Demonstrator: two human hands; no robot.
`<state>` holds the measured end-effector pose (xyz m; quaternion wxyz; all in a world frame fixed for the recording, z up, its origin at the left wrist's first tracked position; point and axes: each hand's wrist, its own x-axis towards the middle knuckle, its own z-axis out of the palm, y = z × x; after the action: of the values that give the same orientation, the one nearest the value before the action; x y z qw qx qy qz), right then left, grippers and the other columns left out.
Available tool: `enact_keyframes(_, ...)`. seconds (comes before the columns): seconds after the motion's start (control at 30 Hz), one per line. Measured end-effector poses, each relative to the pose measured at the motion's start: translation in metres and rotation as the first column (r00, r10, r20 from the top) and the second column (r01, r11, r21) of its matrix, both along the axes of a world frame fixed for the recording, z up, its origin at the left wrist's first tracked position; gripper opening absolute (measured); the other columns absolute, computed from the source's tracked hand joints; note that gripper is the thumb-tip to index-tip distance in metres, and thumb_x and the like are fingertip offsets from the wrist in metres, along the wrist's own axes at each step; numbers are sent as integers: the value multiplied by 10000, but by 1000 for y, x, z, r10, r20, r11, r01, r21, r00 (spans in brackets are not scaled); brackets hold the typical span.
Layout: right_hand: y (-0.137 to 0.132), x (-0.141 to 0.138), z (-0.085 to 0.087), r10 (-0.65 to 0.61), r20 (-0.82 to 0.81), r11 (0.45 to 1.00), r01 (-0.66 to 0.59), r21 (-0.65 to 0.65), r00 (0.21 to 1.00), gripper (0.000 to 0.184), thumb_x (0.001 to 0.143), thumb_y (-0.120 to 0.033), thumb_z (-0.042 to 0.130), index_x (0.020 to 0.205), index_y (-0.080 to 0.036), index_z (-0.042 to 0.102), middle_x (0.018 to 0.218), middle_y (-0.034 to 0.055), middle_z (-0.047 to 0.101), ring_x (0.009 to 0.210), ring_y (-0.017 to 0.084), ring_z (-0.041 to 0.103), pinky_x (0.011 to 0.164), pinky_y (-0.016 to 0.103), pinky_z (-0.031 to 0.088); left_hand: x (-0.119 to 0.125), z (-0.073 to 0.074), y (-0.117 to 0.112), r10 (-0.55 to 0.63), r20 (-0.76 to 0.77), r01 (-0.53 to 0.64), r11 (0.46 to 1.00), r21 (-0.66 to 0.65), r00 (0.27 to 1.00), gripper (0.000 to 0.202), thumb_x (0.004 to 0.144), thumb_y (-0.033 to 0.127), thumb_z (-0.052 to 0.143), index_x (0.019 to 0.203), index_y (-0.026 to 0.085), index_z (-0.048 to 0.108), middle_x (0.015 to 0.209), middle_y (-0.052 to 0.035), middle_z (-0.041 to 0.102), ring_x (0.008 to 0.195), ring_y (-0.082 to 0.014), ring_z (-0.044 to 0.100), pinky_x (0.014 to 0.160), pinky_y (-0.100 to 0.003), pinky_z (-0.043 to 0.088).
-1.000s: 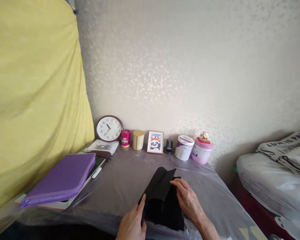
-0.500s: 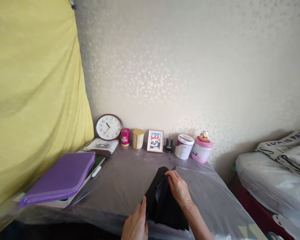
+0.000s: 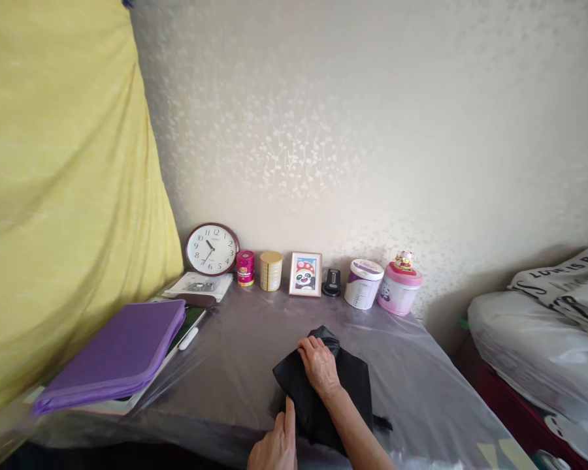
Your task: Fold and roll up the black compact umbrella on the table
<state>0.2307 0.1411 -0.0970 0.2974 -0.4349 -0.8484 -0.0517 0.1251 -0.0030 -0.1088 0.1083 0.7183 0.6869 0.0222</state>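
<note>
A black cloth item point(image 3: 355, 375), thin and slightly shiny, lies folded on the table near the front edge. A short dark cord or tie point(image 3: 383, 423) sticks out at its right. Across its upper part rests my right hand point(image 3: 318, 365), fingers curled closed on a fold of the fabric. My left hand point(image 3: 278, 438) is at the lower left edge of the cloth, its index finger stretched along that edge and its other fingers bent in. The cloth hides my left thumb and what it pinches. Whether the item is a bag or a garment cannot be told.
A plastic-covered table point(image 3: 225, 352) carries a purple folder point(image 3: 115, 346) at left. Along the wall stand a clock point(image 3: 212, 249), a pink tin point(image 3: 245, 269), a yellow-lidded can point(image 3: 271, 271), a picture frame point(image 3: 305, 274) and two tubs. A bulky plastic-wrapped bundle point(image 3: 534, 333) is at right.
My right hand has moved left and slightly down across the cloth, folding its upper part over to the left. The cloth lies flatter, and the cord now shows. My left hand has shifted slightly right.
</note>
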Motion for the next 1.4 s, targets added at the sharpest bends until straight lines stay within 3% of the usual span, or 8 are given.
enact_keyframes(0.17,1,0,-2,9,-30,1000,-9,8,1000,130,870,-100,620,845,-179,520,805,23,516,776,231,499,667,315,405,-8,12,1,-57,-62,67,983,171,996,699,707,113,627,1353,163,365,1311,-152,335,1152,-348,341,924,-440,367)
enact_keyframes(0.33,0,0,0,27,-50,1000,-27,8,998,123,886,-101,587,800,-169,533,774,35,526,778,243,500,681,323,409,-4,13,16,-260,-29,262,954,145,965,950,597,68,604,1414,263,159,1423,-52,-36,1280,-314,35,1045,-509,129)
enact_keyframes(0.47,-15,11,6,255,-203,966,-259,4,946,128,945,-121,458,857,-164,540,860,53,549,824,242,503,742,341,423,3,9,20,-207,-84,210,977,32,975,917,620,-10,478,1407,249,85,1411,-26,-31,1284,-272,44,1042,-488,174)
enact_keyframes(0.67,-28,33,0,423,-263,900,-435,11,867,275,999,-181,296,1020,-157,569,1054,80,542,1091,246,427,973,421,300,6,-16,19,-189,-174,232,934,273,966,805,683,-33,460,1395,241,202,1400,-78,104,1247,-292,221,988,-465,306)
enact_keyframes(0.8,0,38,-8,365,-209,928,-373,3,907,289,986,-208,309,1059,-154,583,1127,83,520,1142,252,383,1003,458,233,1,-35,21,-200,-190,267,842,468,961,755,821,124,571,1406,251,110,1402,-106,128,1233,-291,251,945,-433,370)
enact_keyframes(0.93,36,39,-10,337,-162,941,-339,14,927,285,968,-202,325,1018,-161,602,1062,83,553,1109,254,414,997,460,227,1,-40,22,-174,-213,261,821,507,961,861,800,139,641,1408,231,38,1379,-191,167,1230,-292,259,920,-414,392)
enact_keyframes(1.17,76,36,-10,170,-20,940,-168,-296,985,242,915,-74,404,876,-187,615,904,52,598,902,220,542,837,308,394,5,-24,20,-133,-144,175,925,336,981,807,669,-52,434,1388,249,223,1371,-157,209,1229,-269,269,945,-421,357)
enact_keyframes(1.4,84,53,-12,-186,-92,926,143,-350,978,233,965,-172,391,875,-131,603,900,109,599,898,272,555,808,347,403,10,3,17,-111,-76,119,987,112,991,876,611,-41,432,1399,175,116,1400,-132,109,1260,-254,195,990,-414,296)
